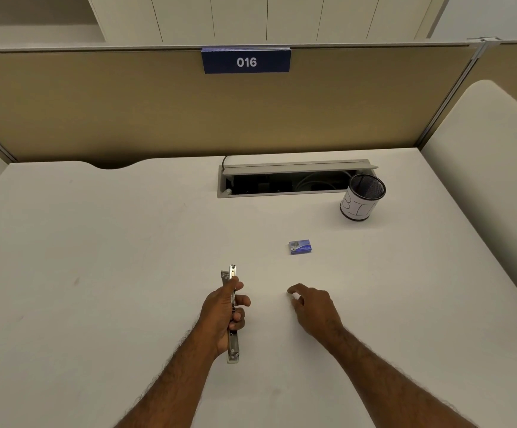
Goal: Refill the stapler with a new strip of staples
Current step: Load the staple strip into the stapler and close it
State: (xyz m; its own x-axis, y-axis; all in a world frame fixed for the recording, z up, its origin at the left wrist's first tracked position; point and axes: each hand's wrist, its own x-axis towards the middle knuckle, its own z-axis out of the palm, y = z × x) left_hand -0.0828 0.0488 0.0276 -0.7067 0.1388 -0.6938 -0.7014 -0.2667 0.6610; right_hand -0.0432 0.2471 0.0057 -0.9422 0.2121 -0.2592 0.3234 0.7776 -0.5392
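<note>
My left hand (224, 307) grips a metal stapler (233, 344) around its middle, above the white desk (96, 257). The stapler is swung open into one long line, its top end with the magazine pointing away from me and its other end toward me. My right hand (311, 307) hovers just above the desk to the right of the stapler, fingers loosely curled and apart, with nothing visibly in it. A small blue box of staples (300, 247) lies on the desk beyond my right hand, untouched.
A black mesh cup with a white label (361, 199) stands at the back right. Beside it an open cable tray (285, 183) is set into the desk. A tan partition with a blue "016" sign (246, 61) closes the far side.
</note>
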